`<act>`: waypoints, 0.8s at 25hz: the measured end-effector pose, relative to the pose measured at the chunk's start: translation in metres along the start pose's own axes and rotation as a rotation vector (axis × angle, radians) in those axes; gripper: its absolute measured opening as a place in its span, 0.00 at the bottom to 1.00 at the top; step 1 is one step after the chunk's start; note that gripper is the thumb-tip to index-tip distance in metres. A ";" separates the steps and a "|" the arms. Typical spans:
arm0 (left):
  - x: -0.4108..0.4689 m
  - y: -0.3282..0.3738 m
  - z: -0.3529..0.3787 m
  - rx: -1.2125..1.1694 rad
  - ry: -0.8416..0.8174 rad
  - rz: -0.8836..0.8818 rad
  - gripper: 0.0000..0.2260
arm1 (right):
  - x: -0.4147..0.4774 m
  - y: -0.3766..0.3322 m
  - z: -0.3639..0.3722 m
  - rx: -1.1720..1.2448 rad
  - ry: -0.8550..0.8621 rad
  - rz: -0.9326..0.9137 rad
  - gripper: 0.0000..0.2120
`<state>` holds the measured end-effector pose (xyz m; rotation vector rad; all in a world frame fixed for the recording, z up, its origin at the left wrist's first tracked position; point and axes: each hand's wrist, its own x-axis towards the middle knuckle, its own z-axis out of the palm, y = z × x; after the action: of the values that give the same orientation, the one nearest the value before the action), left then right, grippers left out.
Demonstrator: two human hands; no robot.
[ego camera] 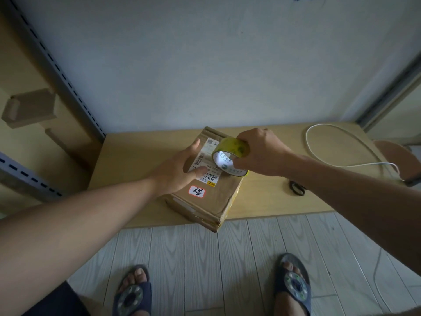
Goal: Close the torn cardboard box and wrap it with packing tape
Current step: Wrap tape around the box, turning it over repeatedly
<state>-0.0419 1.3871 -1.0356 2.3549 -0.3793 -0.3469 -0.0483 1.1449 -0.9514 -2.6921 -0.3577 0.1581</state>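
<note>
Item 1. Cardboard box (218,197): it lies closed, top face up, turned at an angle on the wooden table (136,151), near the front edge. Its nearest corner overhangs that edge above the floor (205,252). The top bears a white shipping label (210,176) and a red-bordered sticker (197,192). A strip of yellow tape shows along its right side.

Item 2. Roll of yellow packing tape (231,144): it stands on edge at the right side of the box top, hollow core facing you. Whether its lower rim touches the cardboard, you cannot tell for certain.

Item 3. Your right hand (262,151): it grips the roll, fingers curled over the outer band, thumb at the lower rim.

Item 4. Your left hand (177,172): it lies flat on the box top's left part, fingers straight along the edge, thumb pressing on the label. It holds nothing.

Item 5. Scissors (297,188): dark-handled, they lie on the table to the right of the box, apart from it, partly hidden by your right forearm.

Item 6. White cable (364,165): it loops over the table's right part.

Item 7. Slippers, left (132,295) and right (293,286): dark, on your feet, on the grey plank floor.

Item 8. Pale wall (205,65) behind the table; a slotted metal upright (63,71) stands at the left.
</note>
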 end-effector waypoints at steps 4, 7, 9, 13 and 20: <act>0.000 -0.002 0.001 0.033 -0.022 -0.051 0.40 | -0.022 0.008 -0.012 0.033 -0.005 0.026 0.08; -0.002 -0.003 0.001 0.037 -0.048 -0.054 0.42 | -0.044 0.021 -0.019 0.005 -0.082 0.096 0.08; -0.001 -0.003 0.001 0.036 -0.044 -0.061 0.41 | -0.058 0.030 -0.020 0.012 -0.127 0.142 0.09; -0.003 -0.003 0.003 0.069 -0.012 -0.057 0.41 | -0.071 0.039 -0.017 0.054 -0.078 0.140 0.12; 0.000 -0.008 0.004 0.110 -0.007 -0.051 0.42 | -0.081 0.052 0.011 0.099 -0.101 0.173 0.13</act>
<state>-0.0422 1.3899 -1.0441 2.4752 -0.3497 -0.3665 -0.1161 1.0814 -0.9790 -2.6206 -0.1422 0.3540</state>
